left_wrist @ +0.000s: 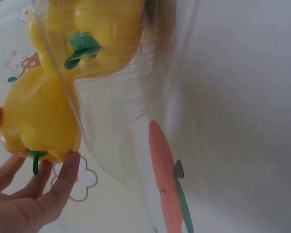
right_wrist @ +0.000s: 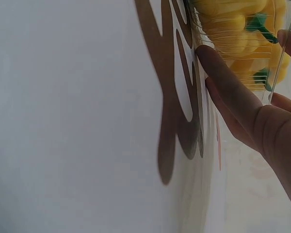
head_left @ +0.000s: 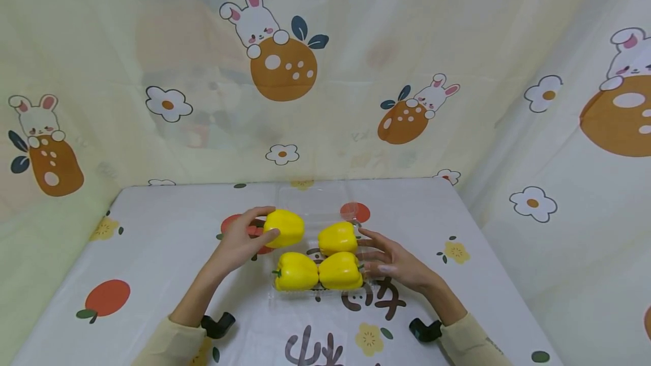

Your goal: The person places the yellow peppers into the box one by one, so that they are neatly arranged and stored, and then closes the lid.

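Observation:
My left hand holds a yellow bell pepper between thumb and fingers, over the back left part of a clear plastic container. In the left wrist view this pepper hangs stem down beside the transparent wall. Inside the container sit three more yellow peppers: one at the front left, one at the front right and one at the back right. My right hand touches the container's right side with fairly straight fingers. Green stems show through that wall in the right wrist view.
The container's clear lid lies back, hinged toward the far edge of the table. A white printed cloth covers the table. Behind and to the sides hang cream curtains with rabbit and fruit prints.

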`<state>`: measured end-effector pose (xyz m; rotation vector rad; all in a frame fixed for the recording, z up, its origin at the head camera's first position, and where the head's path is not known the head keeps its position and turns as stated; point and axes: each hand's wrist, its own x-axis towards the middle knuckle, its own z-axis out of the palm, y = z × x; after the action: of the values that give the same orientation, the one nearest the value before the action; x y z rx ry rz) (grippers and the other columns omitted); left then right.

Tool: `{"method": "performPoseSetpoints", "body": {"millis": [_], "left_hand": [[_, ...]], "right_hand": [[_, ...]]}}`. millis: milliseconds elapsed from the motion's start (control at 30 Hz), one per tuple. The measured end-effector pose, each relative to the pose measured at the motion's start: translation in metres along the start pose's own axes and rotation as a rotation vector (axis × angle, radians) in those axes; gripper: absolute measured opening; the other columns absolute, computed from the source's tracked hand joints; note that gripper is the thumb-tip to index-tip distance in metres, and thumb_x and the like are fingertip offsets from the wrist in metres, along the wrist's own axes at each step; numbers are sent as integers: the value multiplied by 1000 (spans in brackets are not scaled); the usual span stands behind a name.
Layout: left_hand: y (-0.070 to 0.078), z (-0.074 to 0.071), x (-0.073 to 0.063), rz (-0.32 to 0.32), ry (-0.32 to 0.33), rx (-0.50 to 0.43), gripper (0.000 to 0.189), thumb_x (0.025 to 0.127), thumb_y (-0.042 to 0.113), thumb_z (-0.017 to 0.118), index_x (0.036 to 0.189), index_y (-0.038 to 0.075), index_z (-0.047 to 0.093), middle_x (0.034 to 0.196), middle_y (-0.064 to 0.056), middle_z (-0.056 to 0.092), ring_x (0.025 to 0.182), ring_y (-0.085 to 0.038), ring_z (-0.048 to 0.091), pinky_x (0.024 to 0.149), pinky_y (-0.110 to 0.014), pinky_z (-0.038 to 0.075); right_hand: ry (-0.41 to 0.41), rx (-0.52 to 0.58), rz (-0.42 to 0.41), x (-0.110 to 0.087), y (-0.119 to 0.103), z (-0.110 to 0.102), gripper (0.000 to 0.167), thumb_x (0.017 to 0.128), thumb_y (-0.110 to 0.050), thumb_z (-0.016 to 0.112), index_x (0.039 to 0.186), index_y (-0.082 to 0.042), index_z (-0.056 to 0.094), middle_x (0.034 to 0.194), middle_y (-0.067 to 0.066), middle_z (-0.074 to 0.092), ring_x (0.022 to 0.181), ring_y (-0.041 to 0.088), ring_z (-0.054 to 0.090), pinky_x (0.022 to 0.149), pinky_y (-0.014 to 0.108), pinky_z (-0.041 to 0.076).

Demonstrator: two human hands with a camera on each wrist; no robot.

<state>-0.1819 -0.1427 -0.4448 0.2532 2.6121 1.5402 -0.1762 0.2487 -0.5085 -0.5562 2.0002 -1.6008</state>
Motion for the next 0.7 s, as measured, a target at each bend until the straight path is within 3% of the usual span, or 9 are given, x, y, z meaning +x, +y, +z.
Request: {"method": "performPoseSetpoints", "body": {"millis": [433, 700], "left_hand": [[0, 11, 6, 25, 1, 30, 56, 96, 24, 77, 149, 15, 59, 147, -13, 62, 118, -32, 67, 99, -44, 63], [-2, 17, 7, 30, -3, 22, 56, 96, 23, 78, 148, 15, 60, 146, -15, 62, 116, -34, 67, 81, -34, 67]], "right_hand": [[0, 0, -5, 0, 0, 0, 86, 102, -16, 67, 171, -17, 15, 170, 25, 32, 147, 52, 48, 106, 51, 60], [-3, 3, -1, 1, 1, 0, 86, 102, -16, 67, 171, -18, 15, 170, 25, 31, 148, 52, 47, 106, 51, 60]]}}
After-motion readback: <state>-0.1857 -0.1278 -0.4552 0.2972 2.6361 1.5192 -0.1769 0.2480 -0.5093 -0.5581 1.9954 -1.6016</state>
